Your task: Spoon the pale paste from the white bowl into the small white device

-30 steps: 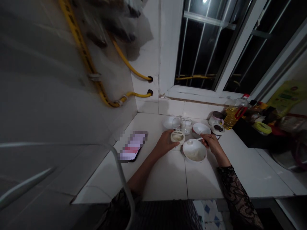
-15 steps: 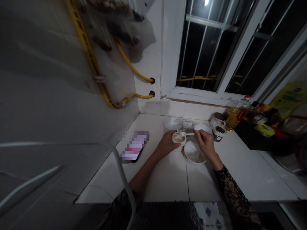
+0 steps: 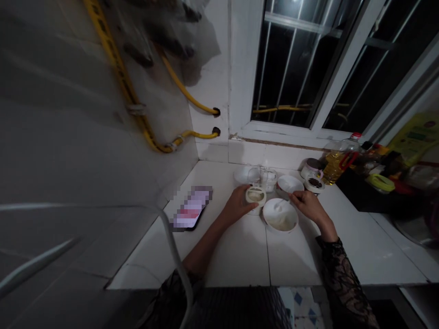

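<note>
1 left hand [image 3: 236, 205] grips white cup [image 3: 255, 198]; right hand [image 3: 308, 206] holds spoon [image 3: 283, 194].

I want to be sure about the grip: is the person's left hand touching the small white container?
Touching. The head view shows the left hand against the side of the small white container, with its fingers on the container's wall and no gap.

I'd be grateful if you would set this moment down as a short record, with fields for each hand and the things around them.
Left hand: holding white cup
Right hand: at a spoon, grip unclear
Nearest bowl: large bowl, pale contents, between the hands
Behind: small bowl, glass jug
Farther right: oil bottle
Farther left: phone, screen blurred
Surface: white tiled worktop
</note>
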Action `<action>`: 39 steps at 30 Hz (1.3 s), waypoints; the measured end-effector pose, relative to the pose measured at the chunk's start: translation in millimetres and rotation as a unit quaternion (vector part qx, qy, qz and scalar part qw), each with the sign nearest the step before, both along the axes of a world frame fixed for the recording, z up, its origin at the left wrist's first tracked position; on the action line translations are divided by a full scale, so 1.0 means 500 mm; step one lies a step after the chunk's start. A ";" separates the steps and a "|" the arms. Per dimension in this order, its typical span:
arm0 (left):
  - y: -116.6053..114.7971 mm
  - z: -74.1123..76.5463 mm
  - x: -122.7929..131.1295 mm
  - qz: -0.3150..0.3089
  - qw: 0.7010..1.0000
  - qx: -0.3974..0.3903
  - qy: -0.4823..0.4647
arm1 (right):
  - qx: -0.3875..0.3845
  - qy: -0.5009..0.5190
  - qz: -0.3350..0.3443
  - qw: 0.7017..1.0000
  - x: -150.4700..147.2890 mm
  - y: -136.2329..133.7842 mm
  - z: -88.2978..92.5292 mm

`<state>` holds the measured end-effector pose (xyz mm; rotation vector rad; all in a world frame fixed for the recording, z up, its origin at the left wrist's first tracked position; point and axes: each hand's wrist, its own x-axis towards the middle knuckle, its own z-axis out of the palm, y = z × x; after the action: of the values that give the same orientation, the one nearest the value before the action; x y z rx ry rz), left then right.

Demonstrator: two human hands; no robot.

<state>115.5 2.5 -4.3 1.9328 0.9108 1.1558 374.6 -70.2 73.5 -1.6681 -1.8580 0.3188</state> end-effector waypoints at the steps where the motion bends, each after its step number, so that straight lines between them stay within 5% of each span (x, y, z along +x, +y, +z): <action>1: 0.000 0.000 0.000 -0.001 1.000 0.000 -0.001 | -0.013 -0.006 0.005 1.000 0.002 0.000 -0.004; 8: 0.001 -0.002 0.001 0.010 1.000 -0.001 0.005 | -0.068 0.047 0.075 0.994 -0.028 -0.001 -0.025; 21: 0.002 -0.004 0.000 0.007 1.000 0.004 0.003 | -0.117 0.197 0.010 0.973 0.011 0.005 -0.029; 39: 0.003 -0.004 0.001 0.004 1.000 0.002 0.001 | -0.128 0.275 -0.043 0.952 0.022 0.011 -0.036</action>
<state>116.1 3.7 -6.1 1.9350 0.9180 1.1603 385.8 -64.5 55.7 -1.6039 -1.3629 0.9191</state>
